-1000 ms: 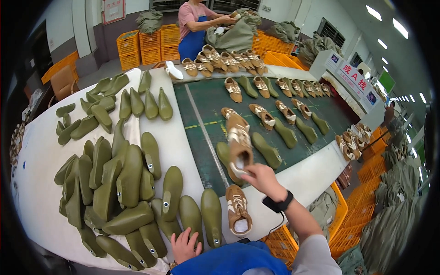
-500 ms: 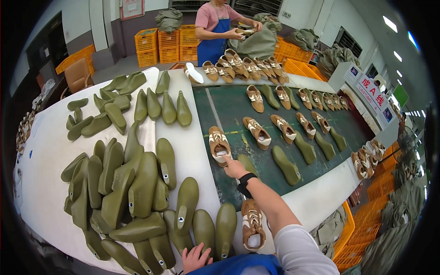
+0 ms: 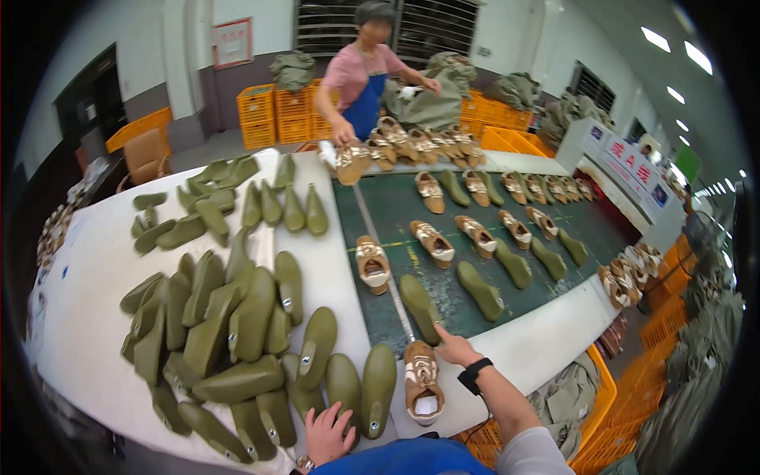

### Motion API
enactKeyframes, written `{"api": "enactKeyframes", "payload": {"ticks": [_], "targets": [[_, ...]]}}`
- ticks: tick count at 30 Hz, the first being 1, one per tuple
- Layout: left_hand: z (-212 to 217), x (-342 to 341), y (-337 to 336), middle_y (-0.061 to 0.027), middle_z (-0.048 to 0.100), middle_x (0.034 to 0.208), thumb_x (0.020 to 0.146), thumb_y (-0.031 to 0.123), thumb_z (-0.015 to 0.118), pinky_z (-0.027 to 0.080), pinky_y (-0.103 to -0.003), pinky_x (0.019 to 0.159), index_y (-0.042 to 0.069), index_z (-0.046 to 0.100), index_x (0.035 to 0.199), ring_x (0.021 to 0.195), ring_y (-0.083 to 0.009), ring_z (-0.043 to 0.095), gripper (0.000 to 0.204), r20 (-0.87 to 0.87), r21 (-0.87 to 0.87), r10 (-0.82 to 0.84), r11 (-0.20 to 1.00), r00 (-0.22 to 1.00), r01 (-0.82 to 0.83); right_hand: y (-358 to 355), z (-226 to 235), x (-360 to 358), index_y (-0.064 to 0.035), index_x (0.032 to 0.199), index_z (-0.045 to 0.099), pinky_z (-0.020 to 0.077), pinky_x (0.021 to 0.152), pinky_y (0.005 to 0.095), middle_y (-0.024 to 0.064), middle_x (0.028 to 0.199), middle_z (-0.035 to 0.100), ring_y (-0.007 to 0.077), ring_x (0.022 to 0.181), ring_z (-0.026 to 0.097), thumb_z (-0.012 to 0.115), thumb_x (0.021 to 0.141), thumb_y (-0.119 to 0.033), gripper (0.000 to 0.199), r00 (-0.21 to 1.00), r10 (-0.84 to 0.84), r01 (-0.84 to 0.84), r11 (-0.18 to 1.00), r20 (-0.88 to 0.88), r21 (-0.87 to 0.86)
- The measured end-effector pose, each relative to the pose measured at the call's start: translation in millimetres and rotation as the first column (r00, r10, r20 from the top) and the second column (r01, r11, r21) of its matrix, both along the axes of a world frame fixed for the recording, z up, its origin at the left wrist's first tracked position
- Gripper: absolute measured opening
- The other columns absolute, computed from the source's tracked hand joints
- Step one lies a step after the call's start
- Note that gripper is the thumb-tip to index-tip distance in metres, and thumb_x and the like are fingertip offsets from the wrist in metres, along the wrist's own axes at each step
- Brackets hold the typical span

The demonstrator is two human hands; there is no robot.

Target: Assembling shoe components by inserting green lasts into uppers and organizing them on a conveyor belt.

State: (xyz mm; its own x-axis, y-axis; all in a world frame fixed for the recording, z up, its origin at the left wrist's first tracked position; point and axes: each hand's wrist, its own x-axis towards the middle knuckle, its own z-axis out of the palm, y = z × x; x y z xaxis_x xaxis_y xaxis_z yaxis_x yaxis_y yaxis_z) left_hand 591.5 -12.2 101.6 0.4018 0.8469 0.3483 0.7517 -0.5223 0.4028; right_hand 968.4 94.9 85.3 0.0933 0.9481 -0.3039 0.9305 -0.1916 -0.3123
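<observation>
Nearby, the right hand [image 3: 453, 348] hovered with loose fingers, holding nothing, just beside a tan shoe [image 3: 422, 383] on the white table [image 3: 87, 301]. The left hand [image 3: 330, 433] lay spread, maybe touching a green shoe form [image 3: 343, 385].

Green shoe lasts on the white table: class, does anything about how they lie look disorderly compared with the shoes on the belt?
Yes. The green lasts near the left hand lie heaped, overlapping at mixed angles, while the shoes on the dark green belt sit apart in rough rows. Nothing looks spilled or broken.
</observation>
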Motion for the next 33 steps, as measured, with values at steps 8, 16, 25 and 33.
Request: {"api": "enactKeyframes", "payload": {"ticks": [8, 16, 25, 33], "targets": [[8.9, -2.2, 1.6, -0.0090, 0.054, 0.118, 0.076, 0.026, 0.064, 0.034, -0.050, 0.095, 0.013, 0.058, 0.108, 0.101, -0.0242, 0.054, 0.035, -0.019, 0.030, -0.057, 0.998, 0.998, 0.058, -10.0, 40.5, -39.2, -0.0042, 0.105, 0.064, 0.0501, 0.074, 0.0415, 0.0185, 0.095, 0.065, 0.0348, 0.084, 0.063, 0.061, 0.080, -0.024, 0.032, 0.957, 0.268, -0.219, 0.916, -0.107, 0.335], [4.6, -3.1, 5.3, -0.0089, 0.054, 0.121, 0.077, 0.031, 0.064, 0.033, -0.048, 0.096, 0.014, 0.057, 0.111, 0.100, -0.0240, 0.056, 0.039, -0.003, 0.032, -0.037, 0.999, 0.999, 0.037, 105.8, 57.7, -141.1, -0.0141, 0.129, 0.045, 0.0479, 0.080, 0.0449, 0.0202, 0.105, 0.061, 0.0368, 0.096, 0.059, 0.060, 0.082, -0.040, 0.056, 0.897, 0.436, -0.388, 0.854, -0.071, 0.346], [-18.2, -1.6, -3.7, -0.0118, 0.048, 0.128, 0.083, 0.028, 0.057, 0.030, -0.046, 0.103, 0.011, 0.053, 0.115, 0.110, -0.0231, 0.051, 0.036, 0.081, -0.008, -0.069, 0.998, 0.994, 0.070, 132.9, -69.8, -117.8, -0.0035, 0.130, 0.039, 0.0438, 0.090, 0.0444, 0.0287, 0.116, 0.052, 0.0424, 0.104, 0.052, 0.071, 0.069, -0.020, 0.071, 0.979, 0.202, -0.193, 0.957, -0.019, 0.218], [-23.4, -1.2, -3.0, -0.0142, 0.047, 0.128, 0.083, 0.027, 0.056, 0.027, -0.046, 0.105, 0.009, 0.053, 0.114, 0.111, -0.0256, 0.049, 0.036, 0.122, 0.006, -0.071, 0.998, 0.990, 0.070, 145.0, -99.8, -63.8, -0.0015, 0.136, 0.019, 0.0406, 0.096, 0.0420, 0.0288, 0.116, 0.049, 0.0408, 0.110, 0.050, 0.075, 0.053, -0.040, 0.107, 0.973, 0.024, -0.018, 0.999, -0.228, 0.031]]}}
